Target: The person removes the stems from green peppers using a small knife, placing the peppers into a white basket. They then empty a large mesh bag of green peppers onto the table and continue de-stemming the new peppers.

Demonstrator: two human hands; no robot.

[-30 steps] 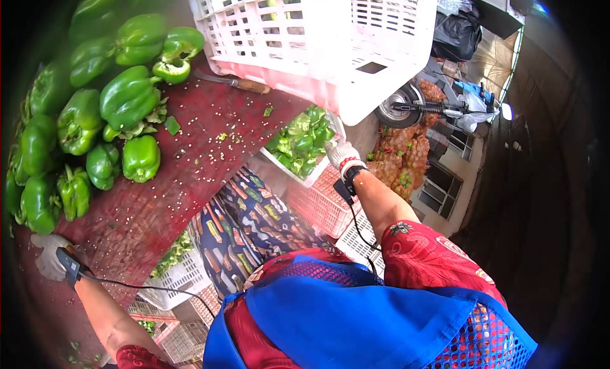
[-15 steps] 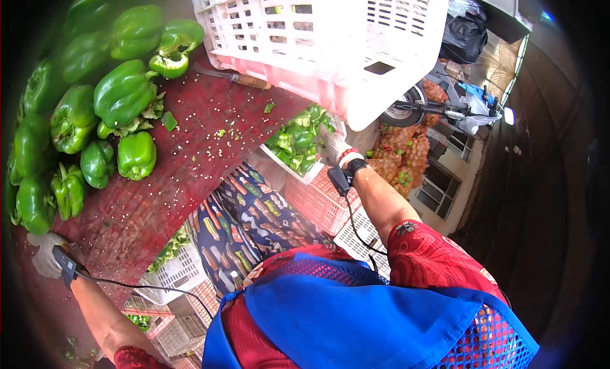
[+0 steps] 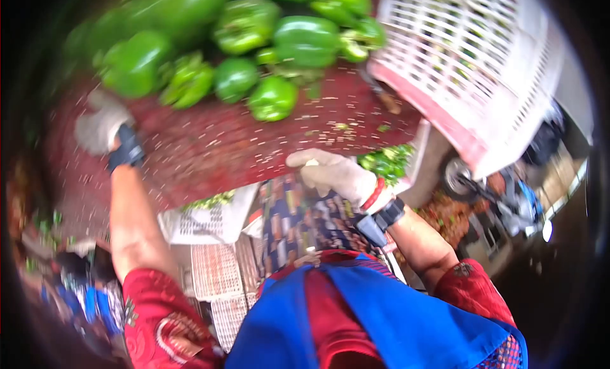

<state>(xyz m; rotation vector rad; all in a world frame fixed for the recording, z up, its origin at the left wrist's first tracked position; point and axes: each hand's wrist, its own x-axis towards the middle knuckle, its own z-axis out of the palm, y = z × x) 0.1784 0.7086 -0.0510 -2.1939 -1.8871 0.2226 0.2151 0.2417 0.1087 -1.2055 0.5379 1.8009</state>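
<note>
My left hand (image 3: pixel 101 124), in a pale glove, is over the left part of the red tabletop (image 3: pixel 210 143), just below the green bell peppers (image 3: pixel 136 64). Its blurred fingers look apart, and nothing shows in them. My right hand (image 3: pixel 337 175), also gloved, hovers at the near edge of the tabletop, with fingers stretched to the left. A small pale spot shows at its fingers; I cannot make out what it is. Close behind this hand is a white crate of cut green pepper pieces (image 3: pixel 387 162). One bell pepper (image 3: pixel 273 99) sits nearest the front of the pile.
A large white and pink crate (image 3: pixel 438 108) stands tilted at the right. Beside it lies a knife with a wooden handle (image 3: pixel 389 102). Pale seeds dot the tabletop. Below its edge are another white crate (image 3: pixel 244 210) and stacked crates (image 3: pixel 216 270). A motorbike wheel (image 3: pixel 456 178) is farther right.
The view has swung round. My right hand has come away from the crate of pepper pieces to the table's near edge. My left hand remains by the left end of the peppers.
</note>
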